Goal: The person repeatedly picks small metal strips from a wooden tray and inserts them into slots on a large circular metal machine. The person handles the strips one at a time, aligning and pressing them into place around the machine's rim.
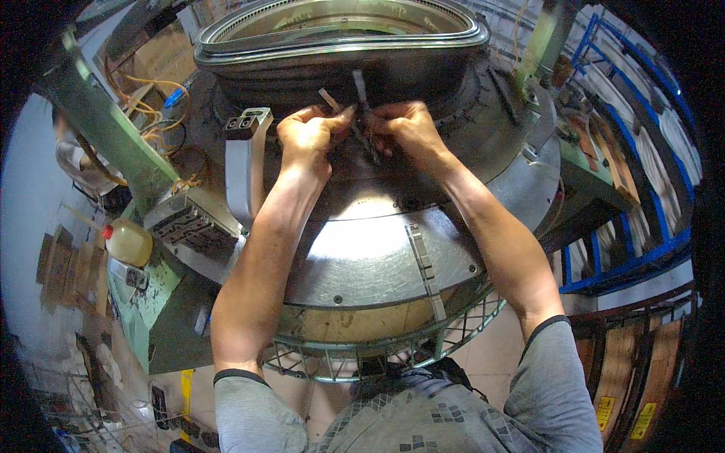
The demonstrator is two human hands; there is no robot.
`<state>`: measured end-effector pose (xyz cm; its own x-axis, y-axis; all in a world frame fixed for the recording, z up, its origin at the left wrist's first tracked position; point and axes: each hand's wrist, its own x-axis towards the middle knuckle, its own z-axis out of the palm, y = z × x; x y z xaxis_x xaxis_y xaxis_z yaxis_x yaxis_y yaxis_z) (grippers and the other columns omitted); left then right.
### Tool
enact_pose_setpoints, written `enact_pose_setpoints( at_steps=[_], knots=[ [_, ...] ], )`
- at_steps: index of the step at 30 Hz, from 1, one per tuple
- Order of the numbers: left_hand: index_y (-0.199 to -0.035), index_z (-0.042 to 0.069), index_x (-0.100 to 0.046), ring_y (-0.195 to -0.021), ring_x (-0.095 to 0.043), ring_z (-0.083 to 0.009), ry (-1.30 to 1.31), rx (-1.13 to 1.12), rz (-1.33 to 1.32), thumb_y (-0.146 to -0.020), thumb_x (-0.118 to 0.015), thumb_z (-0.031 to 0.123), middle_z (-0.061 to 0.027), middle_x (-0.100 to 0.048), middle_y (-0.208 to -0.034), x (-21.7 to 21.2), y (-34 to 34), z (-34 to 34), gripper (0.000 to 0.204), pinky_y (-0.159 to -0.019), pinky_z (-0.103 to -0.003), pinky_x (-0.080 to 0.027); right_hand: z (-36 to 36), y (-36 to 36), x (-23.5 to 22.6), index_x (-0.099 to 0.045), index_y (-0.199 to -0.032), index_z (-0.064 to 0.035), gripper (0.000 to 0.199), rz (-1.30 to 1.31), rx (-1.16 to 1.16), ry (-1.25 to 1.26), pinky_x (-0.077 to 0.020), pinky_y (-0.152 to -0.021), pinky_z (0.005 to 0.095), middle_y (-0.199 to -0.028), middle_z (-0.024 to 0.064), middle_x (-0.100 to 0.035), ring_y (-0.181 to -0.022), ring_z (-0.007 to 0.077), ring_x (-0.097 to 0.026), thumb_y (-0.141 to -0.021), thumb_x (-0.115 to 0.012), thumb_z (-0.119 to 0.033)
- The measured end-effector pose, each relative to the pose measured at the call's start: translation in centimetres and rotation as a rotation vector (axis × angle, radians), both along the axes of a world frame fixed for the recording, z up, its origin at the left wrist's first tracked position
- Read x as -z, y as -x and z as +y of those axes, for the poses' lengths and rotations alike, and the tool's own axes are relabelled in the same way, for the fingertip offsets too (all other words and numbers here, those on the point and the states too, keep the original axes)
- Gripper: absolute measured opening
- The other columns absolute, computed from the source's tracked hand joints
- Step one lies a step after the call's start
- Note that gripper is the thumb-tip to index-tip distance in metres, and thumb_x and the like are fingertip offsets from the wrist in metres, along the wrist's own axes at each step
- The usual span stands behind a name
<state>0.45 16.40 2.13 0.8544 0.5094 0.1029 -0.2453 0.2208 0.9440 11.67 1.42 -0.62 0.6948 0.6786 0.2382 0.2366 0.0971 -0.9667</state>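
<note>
Machine table (pixel 362 257): bare metal, brushed, with a bright glare patch; smooth. Upper ring (pixel 340 34): polished metal rim, glossy, ribbed along its inner edge. Dark cylinder (pixel 302 79) beneath it: matt black, dull, greasy-looking. Small strip (pixel 361 87) by the left hand (pixel 306 136) and right hand (pixel 408 128): thin dark metal (too small to judge the finish). Grey bracket (pixel 245 170): smooth cast metal, satin. Green frame beam (pixel 106 128): painted metal, chipped and grimy. Wire guard (pixel 393 347): bare metal mesh. Bottle (pixel 127 241): translucent yellowish plastic. Sleeves (pixel 559 377): grey knit cloth, matt.
</note>
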Motion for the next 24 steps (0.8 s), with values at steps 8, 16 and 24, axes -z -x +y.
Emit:
enact_pose_setpoints(
  at_steps=[8,16,24],
  knots=[
    [-0.090,0.003,-0.074,-0.076,-0.072,-0.0211,-1.079,-0.425,-0.306,-0.076,-0.074,-0.004,-0.0126,-0.074,-0.086,-0.1,0.1,-0.2,0.015,-0.069,-0.031,-0.053,1.3,1.0,2.5,-0.076,-0.093,0.0009,0.020,-0.676,0.446,0.089,-0.0517,-0.062,0.0329,-0.078,0.0190,-0.073,-0.065,0.0189,-0.068,-0.085,-0.071,-0.017],
    [-0.088,0.005,-0.068,-0.083,-0.065,-0.0395,-1.548,-0.434,-0.091,-0.066,-0.064,-0.006,-0.0173,-0.066,-0.084,1.0,0.4,-0.2,0.025,-0.074,-0.048,-0.054,1.2,1.7,1.9,-0.076,-0.094,0.0009,0.020,-0.690,0.471,0.116,-0.0539,-0.066,0.0355,-0.084,0.0233,-0.072,-0.071,0.0244,-0.073,-0.082,-0.071,-0.015],
    [-0.077,0.005,-0.067,-0.080,-0.070,-0.0354,-1.625,-0.442,-0.052,-0.069,-0.070,-0.002,-0.0143,-0.067,-0.081,0.9,0.5,-0.6,0.011,-0.068,-0.044,-0.058,1.2,1.3,2.1,-0.076,-0.092,0.0000,0.019,-0.719,0.465,0.123,-0.0538,-0.065,0.0358,-0.083,0.0233,-0.072,-0.070,0.0250,-0.073,-0.083,-0.070,-0.016]
  ],
)
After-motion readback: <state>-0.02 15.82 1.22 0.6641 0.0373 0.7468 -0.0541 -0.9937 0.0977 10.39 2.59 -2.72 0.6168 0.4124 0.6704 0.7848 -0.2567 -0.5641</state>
